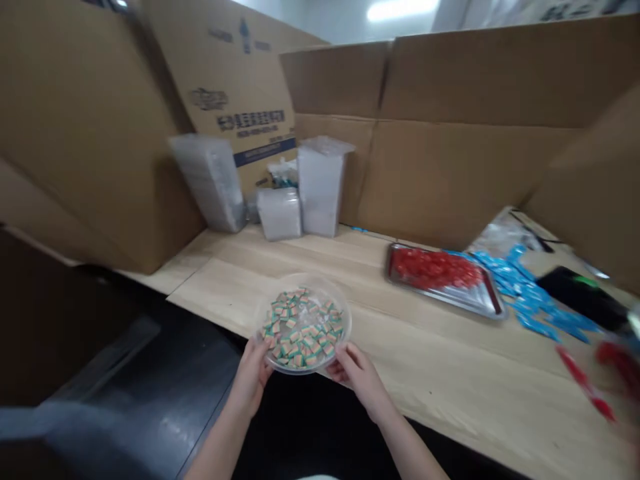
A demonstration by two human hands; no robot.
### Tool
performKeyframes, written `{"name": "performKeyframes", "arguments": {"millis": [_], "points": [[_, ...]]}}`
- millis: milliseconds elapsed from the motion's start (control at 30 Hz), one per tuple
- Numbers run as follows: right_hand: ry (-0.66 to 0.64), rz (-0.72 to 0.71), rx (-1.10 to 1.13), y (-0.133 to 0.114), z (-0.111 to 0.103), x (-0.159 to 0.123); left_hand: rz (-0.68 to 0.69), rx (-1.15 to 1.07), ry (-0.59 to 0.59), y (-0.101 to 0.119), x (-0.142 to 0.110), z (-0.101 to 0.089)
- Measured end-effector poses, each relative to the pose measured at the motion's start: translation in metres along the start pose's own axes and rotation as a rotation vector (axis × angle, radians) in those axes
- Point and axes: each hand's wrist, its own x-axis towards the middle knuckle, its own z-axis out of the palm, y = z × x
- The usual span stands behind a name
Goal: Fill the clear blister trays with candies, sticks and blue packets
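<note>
The bowl [320, 283] is clear, smooth plastic with a glossy rim, and the small striped cubes [300, 330] inside it look matt. The table [430, 347] has a smooth, pale wood-grain top. Behind it stand walls of matt brown cardboard [465, 180], printed in places. The stacked containers [320, 193] are cloudy, thin plastic. The tray [480, 303] is shiny metal with a polished rim, holding glossy red pieces [430, 269]. The blue packets [525, 293] look like slick, shiny plastic film. The dark floor [150, 373] has a soft sheen.
</note>
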Motion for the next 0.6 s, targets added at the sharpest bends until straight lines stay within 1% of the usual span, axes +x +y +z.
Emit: {"name": "performKeyframes", "arguments": {"millis": [67,133,233,300,367,433,533,600], "points": [[-0.09,-0.068,-0.048,0.001,0.007,0.01,0.015,-0.06,0.083,0.0,0.001,-0.012],[-0.148,-0.104,-0.121,0.003,0.017,0.02,0.056,-0.131,0.16,0.002,0.003,-0.027],[-0.151,-0.139,-0.296,0.01,0.036,0.036,0.143,-0.249,0.243,0.008,0.004,-0.051],[-0.146,-0.213,-0.446,0.017,0.05,0.052,0.204,-0.326,0.286,0.014,0.005,-0.068],[-0.171,-0.369,-0.611,0.024,0.067,0.076,0.252,-0.391,0.335,0.021,0.008,-0.086],[-0.246,-0.597,-0.777,0.031,0.09,0.106,0.285,-0.452,0.396,0.029,0.012,-0.107],[-0.329,-0.967,-0.948,0.041,0.137,0.155,0.323,-0.544,0.481,0.04,0.02,-0.142],[-0.339,-1.136,-1.032,0.046,0.17,0.181,0.358,-0.591,0.52,0.047,0.026,-0.169]]}}
